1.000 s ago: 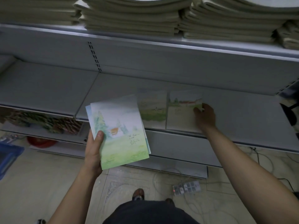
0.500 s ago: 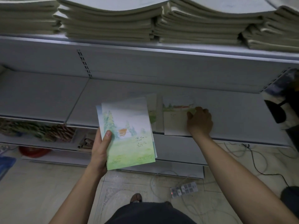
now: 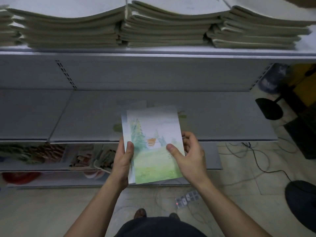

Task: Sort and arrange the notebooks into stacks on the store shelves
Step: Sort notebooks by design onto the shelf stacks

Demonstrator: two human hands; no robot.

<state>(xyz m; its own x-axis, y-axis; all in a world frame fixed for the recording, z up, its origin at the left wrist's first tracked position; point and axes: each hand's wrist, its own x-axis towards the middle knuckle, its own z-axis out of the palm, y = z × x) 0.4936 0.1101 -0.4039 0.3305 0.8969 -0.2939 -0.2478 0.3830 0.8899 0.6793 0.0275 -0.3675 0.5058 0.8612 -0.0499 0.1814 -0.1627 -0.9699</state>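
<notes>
I hold a small bundle of notebooks (image 3: pixel 153 144) with a watercolour cover of trees, a small house and a green meadow, in front of the middle grey shelf (image 3: pixel 222 120). My left hand (image 3: pixel 124 158) grips the bundle's left edge, thumb on the cover. My right hand (image 3: pixel 186 154) has its thumb on the top notebook's right side and its fingers curled behind that edge. Two more notebooks lie flat on the shelf behind the bundle, mostly hidden; only a pale corner of one notebook (image 3: pixel 140 104) and slivers at either side show.
Tall stacks of pale notebooks (image 3: pixel 153 26) fill the upper shelf. The lower shelf holds assorted goods (image 3: pixel 41 151). On the floor lie a power strip (image 3: pixel 187 199) and loose cables (image 3: pixel 253 156); a dark fan base (image 3: pixel 301 200) and a stand (image 3: pixel 269 108) are at the right.
My right hand left the notebook on the shelf and came back to the bundle, taking its right edge. The bundle moved right, towards the centre, and the view shifted right.
</notes>
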